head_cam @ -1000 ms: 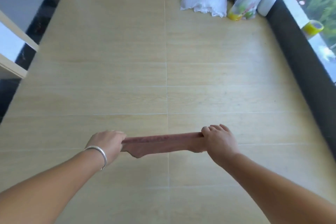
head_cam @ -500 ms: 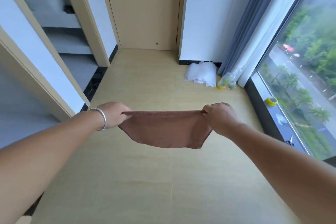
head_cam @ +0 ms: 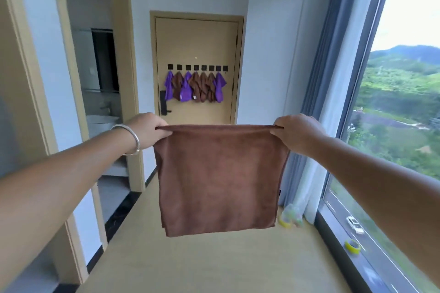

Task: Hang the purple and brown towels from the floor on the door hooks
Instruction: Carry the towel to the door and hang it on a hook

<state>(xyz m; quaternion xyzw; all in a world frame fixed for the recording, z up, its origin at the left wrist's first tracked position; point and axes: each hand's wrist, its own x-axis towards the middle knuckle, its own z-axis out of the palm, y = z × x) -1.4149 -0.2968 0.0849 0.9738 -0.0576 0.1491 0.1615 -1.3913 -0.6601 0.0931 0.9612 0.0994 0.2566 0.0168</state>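
Observation:
A brown towel (head_cam: 220, 178) hangs spread flat in front of me, held up by its two top corners. My left hand (head_cam: 147, 129) pinches the left corner and my right hand (head_cam: 296, 132) pinches the right corner. Far ahead stands a tan door (head_cam: 197, 40) with a row of black square hooks (head_cam: 197, 68). Several purple towels (head_cam: 169, 85) and brown towels (head_cam: 201, 87) hang from those hooks; the rightmost hook (head_cam: 225, 68) looks bare.
A doorway to a bathroom with a white basin (head_cam: 101, 123) opens on the left. A tall window (head_cam: 402, 107) with grey and white curtains (head_cam: 333, 78) runs along the right. A plastic bag (head_cam: 291, 217) and a yellow tape roll (head_cam: 352, 245) lie by the window.
My view has risen from the floor to the door. Both hands lifted the brown towel, which has unfolded from a narrow strip into a flat hanging sheet.

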